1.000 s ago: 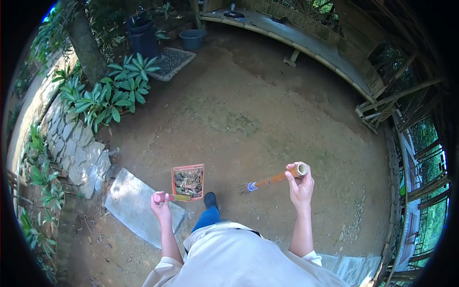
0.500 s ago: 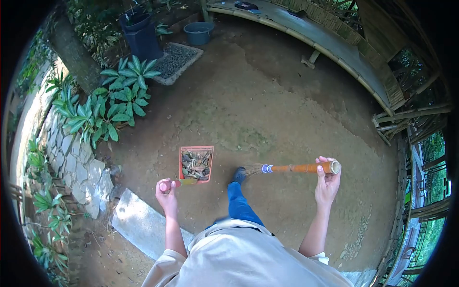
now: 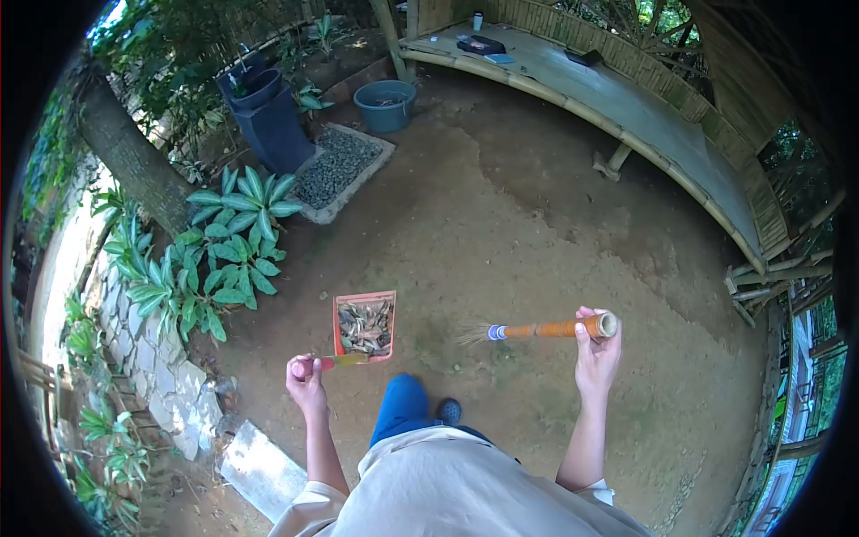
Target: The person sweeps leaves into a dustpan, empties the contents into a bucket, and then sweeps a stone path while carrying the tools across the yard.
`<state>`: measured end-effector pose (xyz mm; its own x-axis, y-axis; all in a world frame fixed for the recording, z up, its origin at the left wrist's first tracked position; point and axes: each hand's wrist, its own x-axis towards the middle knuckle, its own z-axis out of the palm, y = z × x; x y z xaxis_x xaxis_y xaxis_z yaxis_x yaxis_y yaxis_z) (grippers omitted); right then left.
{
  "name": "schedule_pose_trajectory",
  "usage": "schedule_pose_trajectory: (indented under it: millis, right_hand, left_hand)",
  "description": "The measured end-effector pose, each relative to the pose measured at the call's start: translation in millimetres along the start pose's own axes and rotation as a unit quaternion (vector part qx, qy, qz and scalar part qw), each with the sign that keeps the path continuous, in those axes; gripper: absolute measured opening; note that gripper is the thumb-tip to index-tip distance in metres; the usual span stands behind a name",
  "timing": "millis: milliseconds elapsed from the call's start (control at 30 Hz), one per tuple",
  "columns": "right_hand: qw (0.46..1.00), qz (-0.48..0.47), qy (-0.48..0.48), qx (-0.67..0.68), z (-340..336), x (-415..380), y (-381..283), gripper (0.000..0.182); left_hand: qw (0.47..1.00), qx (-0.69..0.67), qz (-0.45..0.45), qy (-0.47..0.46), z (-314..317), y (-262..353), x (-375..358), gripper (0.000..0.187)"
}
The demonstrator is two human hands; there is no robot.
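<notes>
My left hand [image 3: 306, 383] is closed around the handle of an orange-red dustpan [image 3: 392, 328]. Dry leaves [image 3: 365, 324] fill the pan, which hangs in front of me. On the other side, my right hand [image 3: 598, 358] grips a stick broom [image 3: 546, 330] near the end of its orange-brown handle. The broom is held roughly level, its thin bristles pointing left towards the dustpan but apart from it. A blue and white band wraps the base of the bristles.
A long bamboo bench [image 3: 617, 112] curves along the back right. A grey-blue tub [image 3: 385, 107], a gravel bed [image 3: 335, 170] and a dark basin stand [image 3: 273, 130] lie ahead left. Leafy plants [image 3: 210, 268] and a stone-paved edge [image 3: 148, 353] line the left.
I have stepped forward over the dirt ground, and the tub, gravel bed and bench look nearer. A bent knee now shows in front. Both hands keep their holds on dustpan and broom.
</notes>
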<state>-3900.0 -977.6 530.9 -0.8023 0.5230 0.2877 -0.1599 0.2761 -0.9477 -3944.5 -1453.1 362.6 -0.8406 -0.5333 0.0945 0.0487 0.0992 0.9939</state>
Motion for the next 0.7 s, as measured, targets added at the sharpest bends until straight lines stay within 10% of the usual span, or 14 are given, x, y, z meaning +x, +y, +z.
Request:
schedule_pose_trajectory:
  millis: [700]
  right_hand:
    - [0.998, 0.001, 0.038, -0.049, 276.7, 464.3, 43.1, 0.035]
  left_hand:
    - [0.999, 0.007, 0.014, -0.033, 335.1, 13.6, 450.8, 0.019]
